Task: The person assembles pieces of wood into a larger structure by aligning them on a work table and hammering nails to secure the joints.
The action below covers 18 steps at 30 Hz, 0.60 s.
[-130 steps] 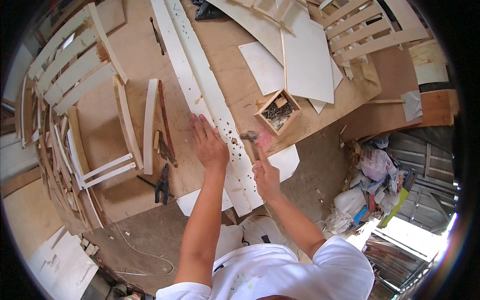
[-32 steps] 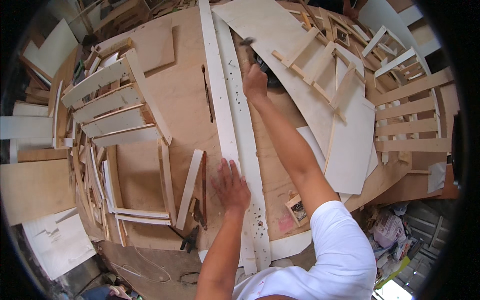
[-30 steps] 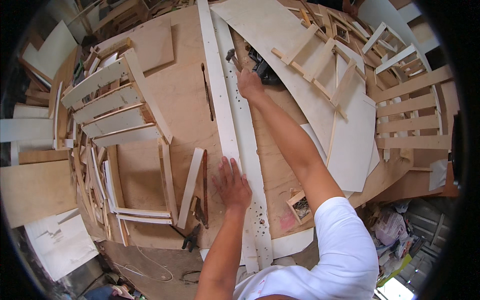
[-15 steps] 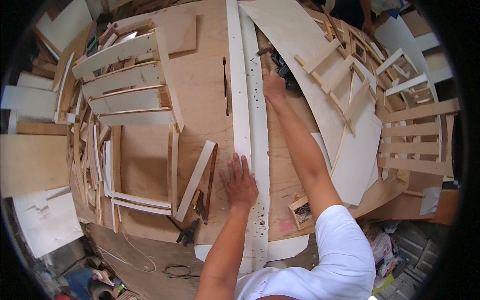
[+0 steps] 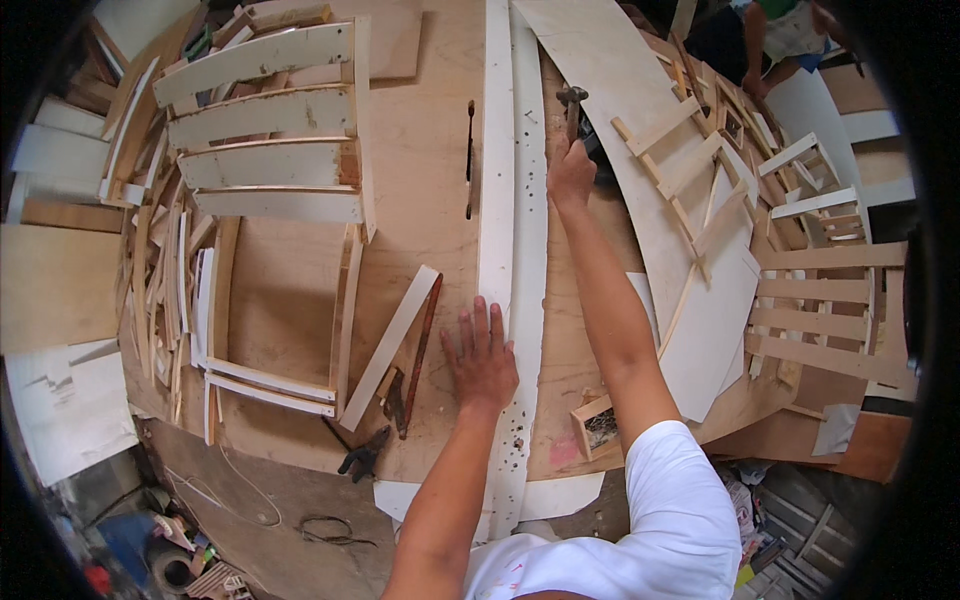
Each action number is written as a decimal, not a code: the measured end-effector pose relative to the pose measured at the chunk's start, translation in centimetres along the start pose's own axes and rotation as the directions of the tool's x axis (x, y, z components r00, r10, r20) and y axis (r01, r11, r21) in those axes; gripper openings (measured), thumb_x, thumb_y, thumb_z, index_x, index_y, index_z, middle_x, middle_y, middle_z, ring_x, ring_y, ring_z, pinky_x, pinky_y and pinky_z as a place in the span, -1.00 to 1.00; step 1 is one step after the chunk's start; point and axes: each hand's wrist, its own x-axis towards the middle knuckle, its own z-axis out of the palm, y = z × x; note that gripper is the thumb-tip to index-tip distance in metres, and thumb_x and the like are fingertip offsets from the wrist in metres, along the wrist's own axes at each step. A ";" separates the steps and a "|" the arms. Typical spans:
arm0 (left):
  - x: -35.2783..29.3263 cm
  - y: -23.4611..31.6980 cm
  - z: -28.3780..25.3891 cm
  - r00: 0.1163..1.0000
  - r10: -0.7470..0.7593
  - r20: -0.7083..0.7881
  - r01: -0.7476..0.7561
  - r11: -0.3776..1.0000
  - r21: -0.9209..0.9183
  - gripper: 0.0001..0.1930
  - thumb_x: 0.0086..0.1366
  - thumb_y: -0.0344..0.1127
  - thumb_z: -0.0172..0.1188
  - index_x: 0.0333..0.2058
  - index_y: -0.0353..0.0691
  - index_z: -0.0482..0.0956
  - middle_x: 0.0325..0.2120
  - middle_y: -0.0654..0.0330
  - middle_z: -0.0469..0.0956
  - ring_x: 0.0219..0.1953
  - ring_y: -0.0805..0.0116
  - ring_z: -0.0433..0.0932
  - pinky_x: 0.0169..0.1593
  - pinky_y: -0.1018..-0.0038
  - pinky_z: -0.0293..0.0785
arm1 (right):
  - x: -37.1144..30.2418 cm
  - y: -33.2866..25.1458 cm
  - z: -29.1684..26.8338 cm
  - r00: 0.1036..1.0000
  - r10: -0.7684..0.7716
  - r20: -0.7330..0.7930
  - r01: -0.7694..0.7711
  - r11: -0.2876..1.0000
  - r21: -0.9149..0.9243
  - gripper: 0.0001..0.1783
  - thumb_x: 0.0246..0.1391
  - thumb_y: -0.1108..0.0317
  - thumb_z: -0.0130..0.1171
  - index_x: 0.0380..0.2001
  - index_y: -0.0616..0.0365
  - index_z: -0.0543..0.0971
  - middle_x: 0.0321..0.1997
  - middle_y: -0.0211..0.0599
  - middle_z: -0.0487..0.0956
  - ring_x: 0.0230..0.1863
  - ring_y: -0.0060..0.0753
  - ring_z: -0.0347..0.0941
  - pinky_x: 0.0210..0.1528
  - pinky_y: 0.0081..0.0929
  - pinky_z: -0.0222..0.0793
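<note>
My left hand [image 5: 482,365] lies flat, fingers spread, on a long narrow white wooden strip [image 5: 497,150]. This strip runs away from me alongside a wider white board [image 5: 525,250], which has several dark holes or nail heads. Right of that board, my right hand [image 5: 572,180] is closed round the handle of a hammer [image 5: 573,108]. Its dark head points away from me and is apart from the board. Near the far part of the board, a small nail-like thing stands close to the hammer; its details are too small to tell.
A slatted white wooden frame [image 5: 265,162] lies at left above another frame [image 5: 270,388]. Pliers [image 5: 364,455] rest by the table's near edge. Near my right forearm sits a small wooden box [image 5: 598,425] of nails. At far right, another person's hand [image 5: 755,82] shows near stacked frames.
The hammer head has moved off the white board to its right, and the handle now points more straight away from me. My left hand stays on the strip. The whole view has shifted slightly.
</note>
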 end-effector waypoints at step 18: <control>-0.1 -0.2 0.3 0.999 0.026 -0.042 -0.028 0.999 -0.035 -0.24 0.43 -0.10 0.02 0.49 -0.14 -0.08 0.53 0.08 -0.23 0.52 -0.01 -0.12 0.47 -0.24 -0.26 | 0.5 -1.2 -1.2 0.995 0.084 -0.061 -0.078 0.992 0.097 -0.45 0.40 -0.03 -0.09 -0.19 0.37 0.50 -0.23 0.34 0.63 -0.10 0.40 0.58 0.00 0.19 0.48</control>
